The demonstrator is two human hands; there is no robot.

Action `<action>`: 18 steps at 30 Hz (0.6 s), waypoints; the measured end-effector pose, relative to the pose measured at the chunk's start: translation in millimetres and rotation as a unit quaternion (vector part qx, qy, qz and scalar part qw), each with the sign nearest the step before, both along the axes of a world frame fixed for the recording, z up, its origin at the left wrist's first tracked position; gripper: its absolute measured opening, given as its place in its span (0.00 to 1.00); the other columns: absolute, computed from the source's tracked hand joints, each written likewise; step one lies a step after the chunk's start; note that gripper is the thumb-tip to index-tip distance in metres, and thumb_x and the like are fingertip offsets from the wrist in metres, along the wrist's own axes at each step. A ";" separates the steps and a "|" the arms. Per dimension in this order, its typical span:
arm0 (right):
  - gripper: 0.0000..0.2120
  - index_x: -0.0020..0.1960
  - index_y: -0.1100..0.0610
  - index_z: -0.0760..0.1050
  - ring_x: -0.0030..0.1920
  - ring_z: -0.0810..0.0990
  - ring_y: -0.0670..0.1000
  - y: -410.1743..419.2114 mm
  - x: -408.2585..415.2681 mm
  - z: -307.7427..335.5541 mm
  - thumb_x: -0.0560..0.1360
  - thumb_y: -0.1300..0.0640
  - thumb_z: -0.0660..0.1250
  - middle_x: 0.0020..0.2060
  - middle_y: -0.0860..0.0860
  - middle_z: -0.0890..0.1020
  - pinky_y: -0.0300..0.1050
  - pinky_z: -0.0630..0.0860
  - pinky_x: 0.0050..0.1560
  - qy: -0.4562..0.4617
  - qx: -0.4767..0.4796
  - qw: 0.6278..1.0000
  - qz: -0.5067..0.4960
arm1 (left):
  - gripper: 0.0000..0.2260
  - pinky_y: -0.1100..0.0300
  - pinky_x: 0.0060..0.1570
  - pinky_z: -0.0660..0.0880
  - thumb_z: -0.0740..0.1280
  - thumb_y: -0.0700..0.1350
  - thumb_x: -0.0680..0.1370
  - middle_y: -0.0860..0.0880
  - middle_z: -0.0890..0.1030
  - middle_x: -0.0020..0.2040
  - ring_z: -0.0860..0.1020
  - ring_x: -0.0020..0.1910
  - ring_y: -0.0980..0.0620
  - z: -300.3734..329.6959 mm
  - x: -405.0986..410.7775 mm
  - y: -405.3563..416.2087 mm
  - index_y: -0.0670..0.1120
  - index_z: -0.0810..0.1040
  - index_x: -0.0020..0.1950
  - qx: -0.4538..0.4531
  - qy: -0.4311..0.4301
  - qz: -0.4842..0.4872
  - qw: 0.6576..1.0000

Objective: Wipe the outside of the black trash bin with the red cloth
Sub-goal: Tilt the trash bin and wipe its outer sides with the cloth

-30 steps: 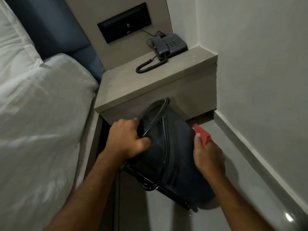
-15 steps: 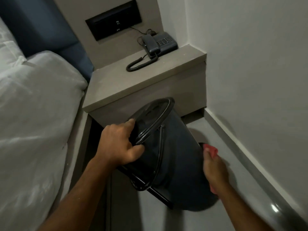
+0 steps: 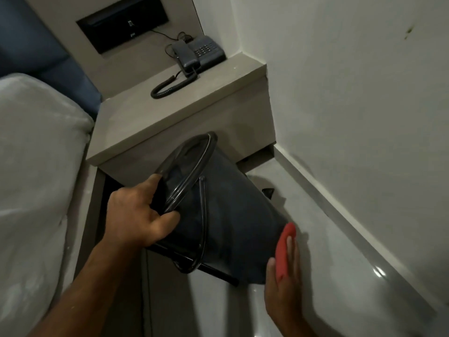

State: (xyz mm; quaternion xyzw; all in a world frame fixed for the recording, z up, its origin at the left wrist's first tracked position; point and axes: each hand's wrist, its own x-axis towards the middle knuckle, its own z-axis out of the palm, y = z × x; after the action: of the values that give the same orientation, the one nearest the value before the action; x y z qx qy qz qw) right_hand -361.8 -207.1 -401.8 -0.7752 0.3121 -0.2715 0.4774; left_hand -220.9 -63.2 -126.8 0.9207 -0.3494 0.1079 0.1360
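The black trash bin (image 3: 230, 215) is tilted off the floor, its open top facing up and left toward the nightstand. My left hand (image 3: 138, 215) grips the bin's rim, thumb on the outside wall and fingers over the edge. My right hand (image 3: 284, 283) presses the red cloth (image 3: 284, 249) flat against the bin's lower right side, near its base. The cloth shows as a narrow red strip between my palm and the bin. The bin's far side and underside are hidden.
A beige nightstand (image 3: 184, 122) with a dark corded telephone (image 3: 196, 54) stands just behind the bin. A white bed (image 3: 36, 178) fills the left. A white wall (image 3: 352, 105) with a skirting board runs along the right. Glossy grey floor (image 3: 340, 276) lies below.
My right hand with the red cloth has slid down the bin's right side, from near the upper wall toward the base. My left hand keeps its grip on the rim.
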 end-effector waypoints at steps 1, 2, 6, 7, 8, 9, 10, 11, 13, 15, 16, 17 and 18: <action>0.29 0.78 0.52 0.50 0.78 0.61 0.66 1.7 11.8 11.3 0.81 0.53 0.58 0.78 0.59 0.60 0.58 0.57 0.76 0.007 0.068 0.997 -0.021 | 0.22 0.59 0.23 0.73 0.61 0.58 0.65 0.50 0.76 0.24 0.74 0.21 0.52 -1.4 -0.4 -0.2 0.42 0.80 0.46 0.007 -0.003 -0.003 1.000; 0.28 0.77 0.52 0.50 0.78 0.60 0.64 1.9 26.2 28.8 0.81 0.52 0.57 0.79 0.60 0.61 0.57 0.55 0.77 0.021 0.082 0.996 -0.039 | 0.23 0.59 0.23 0.73 0.61 0.59 0.66 0.50 0.76 0.25 0.74 0.21 0.52 -1.5 0.3 -0.8 0.41 0.79 0.46 0.010 -0.008 -0.002 1.000; 0.37 0.82 0.51 0.50 0.81 0.51 0.58 24.3 57.2 91.0 0.76 0.45 0.57 0.82 0.53 0.55 0.59 0.47 0.79 -0.038 -0.206 0.972 0.107 | 0.24 0.58 0.24 0.75 0.60 0.60 0.66 0.49 0.77 0.25 0.75 0.22 0.52 -2.5 4.2 -7.3 0.41 0.79 0.46 0.016 -0.016 0.013 1.000; 0.40 0.82 0.52 0.50 0.82 0.48 0.58 32.1 57.0 89.8 0.73 0.45 0.60 0.83 0.52 0.51 0.60 0.42 0.79 -0.060 -0.295 0.937 0.176 | 0.25 0.59 0.24 0.75 0.60 0.60 0.66 0.50 0.77 0.26 0.75 0.22 0.52 -1.6 5.2 -8.2 0.41 0.79 0.48 0.014 -0.016 0.019 1.000; 0.41 0.82 0.51 0.53 0.82 0.47 0.58 36.4 54.0 78.2 0.72 0.46 0.62 0.83 0.50 0.49 0.62 0.40 0.78 -0.071 -0.375 0.895 0.230 | 0.25 0.61 0.24 0.74 0.60 0.60 0.66 0.50 0.77 0.26 0.75 0.21 0.53 -0.1 5.1 -8.0 0.40 0.80 0.49 0.013 -0.014 0.020 1.000; 0.40 0.81 0.50 0.55 0.81 0.47 0.58 34.2 45.7 59.2 0.71 0.47 0.63 0.83 0.49 0.50 0.62 0.40 0.78 -0.076 -0.449 0.853 0.257 | 0.26 0.65 0.25 0.72 0.61 0.59 0.65 0.51 0.77 0.25 0.74 0.21 0.55 0.4 4.4 -6.9 0.40 0.80 0.50 0.015 -0.014 0.014 1.000; 0.38 0.80 0.49 0.59 0.81 0.49 0.57 26.2 36.5 37.4 0.71 0.48 0.63 0.82 0.47 0.54 0.62 0.41 0.78 -0.076 -0.504 0.819 0.264 | 0.26 0.68 0.25 0.69 0.61 0.59 0.65 0.52 0.75 0.24 0.72 0.20 0.57 0.4 4.5 -6.1 0.39 0.80 0.50 0.024 -0.014 0.005 1.000; 0.37 0.79 0.48 0.61 0.81 0.50 0.56 18.7 25.3 18.3 0.70 0.48 0.65 0.81 0.46 0.59 0.63 0.43 0.78 -0.070 -0.523 0.808 0.264 | 0.26 0.70 0.25 0.66 0.61 0.59 0.65 0.53 0.74 0.23 0.71 0.19 0.58 0.3 3.1 -2.7 0.40 0.79 0.49 0.034 -0.010 0.000 0.999; 0.40 0.79 0.49 0.62 0.81 0.50 0.58 11.9 9.7 -3.1 0.68 0.47 0.66 0.77 0.50 0.64 0.67 0.50 0.76 -0.029 -0.475 0.849 0.230 | 0.25 0.69 0.24 0.67 0.61 0.59 0.66 0.51 0.76 0.23 0.72 0.19 0.55 -1.5 4.5 2.7 0.40 0.79 0.49 0.048 -0.002 -0.015 0.999; 0.40 0.81 0.53 0.54 0.80 0.53 0.62 16.3 15.4 5.0 0.72 0.45 0.63 0.78 0.56 0.64 0.69 0.58 0.73 0.029 -0.356 0.921 0.154 | 0.26 0.71 0.24 0.67 0.62 0.59 0.67 0.50 0.76 0.25 0.73 0.20 0.54 -5.5 4.4 10.2 0.38 0.78 0.50 0.057 -0.014 -0.030 0.998; 0.37 0.82 0.54 0.52 0.80 0.56 0.62 14.1 26.9 19.0 0.76 0.44 0.58 0.78 0.57 0.63 0.67 0.59 0.74 0.051 -0.250 0.961 0.101 | 0.27 0.72 0.25 0.66 0.62 0.58 0.67 0.51 0.76 0.27 0.72 0.20 0.53 -8.0 2.7 13.8 0.36 0.77 0.51 0.064 -0.017 -0.036 0.997; 0.34 0.81 0.54 0.53 0.79 0.59 0.60 5.3 42.2 37.6 0.79 0.43 0.55 0.78 0.57 0.65 0.64 0.59 0.75 0.072 -0.115 0.989 0.058 | 0.28 0.73 0.26 0.64 0.61 0.58 0.68 0.51 0.75 0.29 0.71 0.21 0.53 -10.3 1.3 17.8 0.35 0.77 0.52 0.074 -0.020 -0.040 0.996; 0.30 0.80 0.54 0.60 0.77 0.64 0.60 -9.5 56.6 57.0 0.81 0.43 0.54 0.76 0.57 0.69 0.61 0.61 0.75 0.078 0.015 0.996 0.037 | 0.29 0.73 0.28 0.63 0.61 0.58 0.68 0.50 0.75 0.31 0.70 0.23 0.53 -13.1 -0.1 21.4 0.33 0.77 0.54 0.083 -0.023 -0.042 0.995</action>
State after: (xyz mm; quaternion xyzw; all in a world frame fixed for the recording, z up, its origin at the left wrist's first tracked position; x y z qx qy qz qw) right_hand -305.2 -216.6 -344.8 -0.7977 0.3238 -0.1880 0.4727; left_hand -221.0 -41.8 -139.9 0.9105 -0.3989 0.0943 0.0555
